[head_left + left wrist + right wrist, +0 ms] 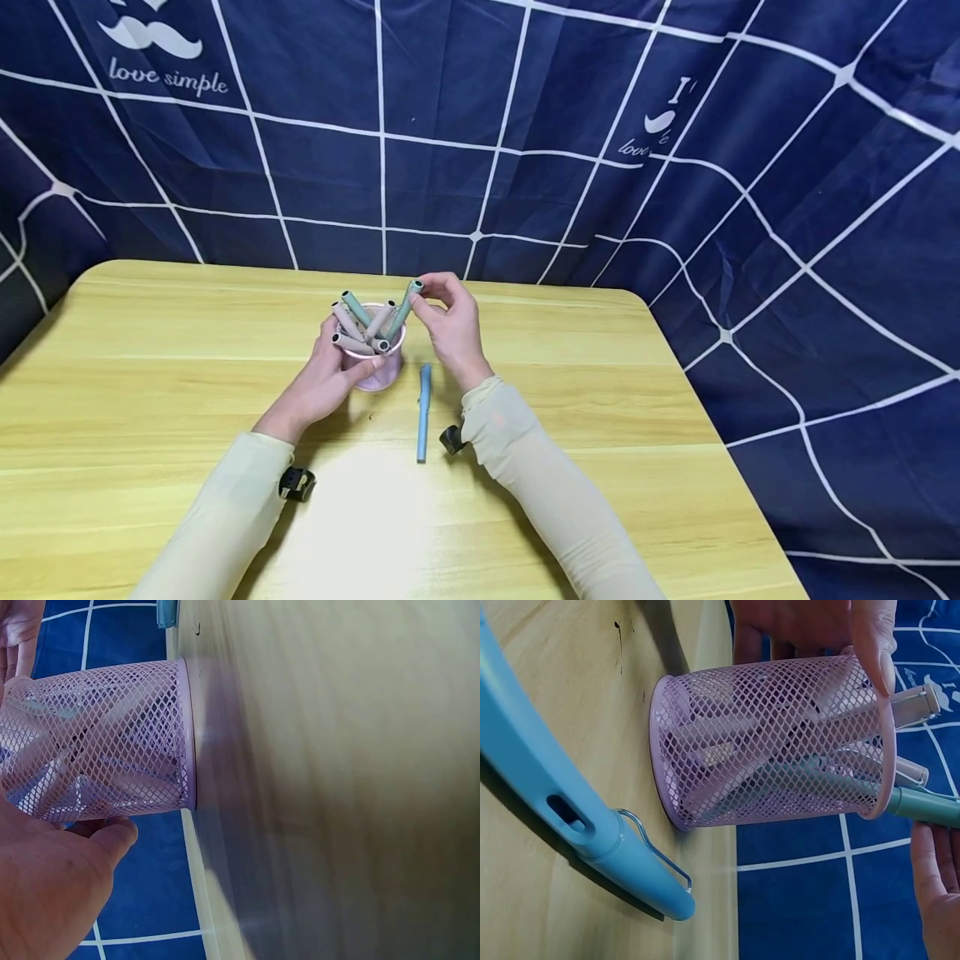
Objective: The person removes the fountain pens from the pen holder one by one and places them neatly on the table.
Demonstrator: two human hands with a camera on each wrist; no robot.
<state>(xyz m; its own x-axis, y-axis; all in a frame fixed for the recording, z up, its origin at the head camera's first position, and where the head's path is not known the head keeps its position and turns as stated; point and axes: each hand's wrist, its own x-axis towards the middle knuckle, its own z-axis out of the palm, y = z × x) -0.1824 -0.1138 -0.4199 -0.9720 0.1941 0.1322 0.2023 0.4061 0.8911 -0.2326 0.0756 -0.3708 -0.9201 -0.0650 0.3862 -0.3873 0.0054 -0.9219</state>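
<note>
A pink mesh pen cup [380,380] stands on the table, holding several pens in pale pinkish grey and green. My left hand [321,382] grips the cup's left side, its thumb near the rim in the right wrist view. With thumb and fingers, my right hand [455,332] pinches the upper end of a green pen [402,313], whose lower part is inside the cup. Through the mesh [780,742] the pens lean across one another. On the table in front of the cup lies a blue pen [423,414] with a wire clip, touched by neither hand.
The light wood table [187,375] extends to both sides of the cup. Behind it and to the right hangs a dark blue cloth [442,183] with white grid lines. Tiny dark marks [618,634] show on the tabletop near the cup.
</note>
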